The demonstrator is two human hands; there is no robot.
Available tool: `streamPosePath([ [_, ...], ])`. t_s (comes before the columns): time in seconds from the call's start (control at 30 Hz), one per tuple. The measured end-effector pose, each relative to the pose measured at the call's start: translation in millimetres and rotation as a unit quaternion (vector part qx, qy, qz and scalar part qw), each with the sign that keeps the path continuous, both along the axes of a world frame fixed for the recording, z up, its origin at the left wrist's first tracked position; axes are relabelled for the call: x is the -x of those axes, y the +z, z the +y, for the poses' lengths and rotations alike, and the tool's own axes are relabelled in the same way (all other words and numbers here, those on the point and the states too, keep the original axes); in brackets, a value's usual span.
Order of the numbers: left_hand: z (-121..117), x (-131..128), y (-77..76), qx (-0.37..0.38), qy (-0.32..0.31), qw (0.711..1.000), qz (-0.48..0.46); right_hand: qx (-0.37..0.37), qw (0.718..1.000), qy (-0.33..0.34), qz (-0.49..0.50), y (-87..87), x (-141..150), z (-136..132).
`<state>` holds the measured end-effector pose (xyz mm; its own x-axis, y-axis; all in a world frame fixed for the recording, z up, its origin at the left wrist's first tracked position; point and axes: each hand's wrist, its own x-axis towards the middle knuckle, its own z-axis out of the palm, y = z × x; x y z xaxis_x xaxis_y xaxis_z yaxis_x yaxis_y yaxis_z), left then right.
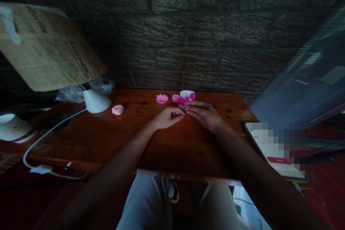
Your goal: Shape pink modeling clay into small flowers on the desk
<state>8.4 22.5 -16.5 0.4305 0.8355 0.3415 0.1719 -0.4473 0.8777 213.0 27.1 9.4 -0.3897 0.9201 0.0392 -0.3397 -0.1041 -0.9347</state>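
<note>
Over the middle of the table, my left hand (pixel 169 118) and my right hand (pixel 203 114) meet fingertip to fingertip. Both are closed in a pinch; whatever they hold between them is too small or hidden to name. Just beyond the fingers lie bright magenta pieces (pixel 181 101), partly covered by my right hand. Behind these sits a whitish piece (pixel 187 93). A round pink piece (pixel 175 98) is beside them, and a pink petal-edged cup shape (pixel 162 98) stands farther left. Away to the left rests a pale pink crumpled lump (pixel 118 110).
A lamp with a newsprint shade (pixel 54 50) and white base (pixel 96 101) occupies the table's left, its white cable (pixel 35 142) looping over the front edge. A white cup-like object (pixel 13 127) is at far left. The brick wall (pixel 172 32) closes off the back.
</note>
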Motion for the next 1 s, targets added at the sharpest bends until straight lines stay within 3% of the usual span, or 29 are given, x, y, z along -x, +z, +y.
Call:
streamPosePath([
  [0.17, -2, 0, -1.0, -0.017, -0.003, 0.999, 0.040, 0.004, 1.000, 0.007, -0.007, -1.2, 0, 0],
  [0.37, -2, -4, 9.0, -0.015, 0.058, 0.995, -0.079, 0.011, 0.999, 0.000, -0.035, -1.4, 2, 0],
  [0.7, -5, -11, 4.1, 0.095, 0.088, 0.977, -0.170, 0.009, 1.000, 0.001, -0.006, -3.5, 4, -1],
  [1.0, -7, -12, 8.8, 0.129, 0.043, 0.973, -0.186, 0.019, 0.999, -0.014, 0.024, -3.6, 8, -3],
])
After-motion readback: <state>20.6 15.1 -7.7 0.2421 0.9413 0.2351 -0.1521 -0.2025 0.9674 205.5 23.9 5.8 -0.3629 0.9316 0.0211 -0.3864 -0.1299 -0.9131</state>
